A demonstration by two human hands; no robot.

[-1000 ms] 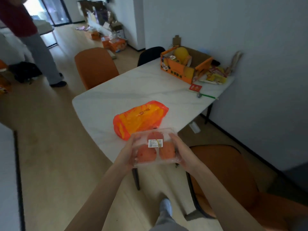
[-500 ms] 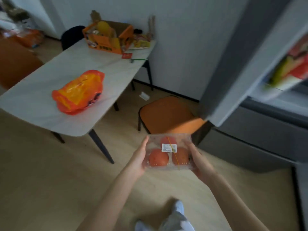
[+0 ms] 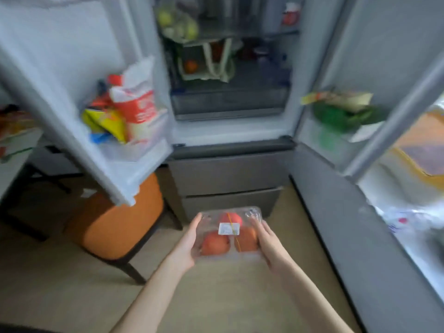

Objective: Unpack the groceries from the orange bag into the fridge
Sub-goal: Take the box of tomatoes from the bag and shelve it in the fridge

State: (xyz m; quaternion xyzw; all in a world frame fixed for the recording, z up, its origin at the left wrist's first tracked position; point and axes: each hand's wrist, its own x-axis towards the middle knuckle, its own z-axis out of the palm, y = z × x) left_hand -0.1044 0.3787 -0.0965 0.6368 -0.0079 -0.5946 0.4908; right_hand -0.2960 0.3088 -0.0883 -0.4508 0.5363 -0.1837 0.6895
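I hold a clear plastic box of three tomatoes [image 3: 228, 234] with a white label, low in front of me. My left hand [image 3: 189, 241] grips its left side and my right hand [image 3: 269, 243] grips its right side. The fridge [image 3: 230, 131] stands straight ahead with both upper doors swung open. Its inner shelves hold green fruit in a bag [image 3: 179, 24] and a white tote bag [image 3: 209, 61]. The orange bag is out of view.
The left door shelf [image 3: 134, 150] holds a red-and-white bag and yellow packets. The right door shelf [image 3: 346, 114] holds green vegetables. Two closed grey drawers [image 3: 228, 186] sit below. An orange chair [image 3: 120, 224] stands left of the fridge. A table edge [image 3: 14, 155] shows far left.
My view has swung right from the table and the orange bag to face the open fridge. Both hands still carry the tomato box, now in front of the fridge drawers.
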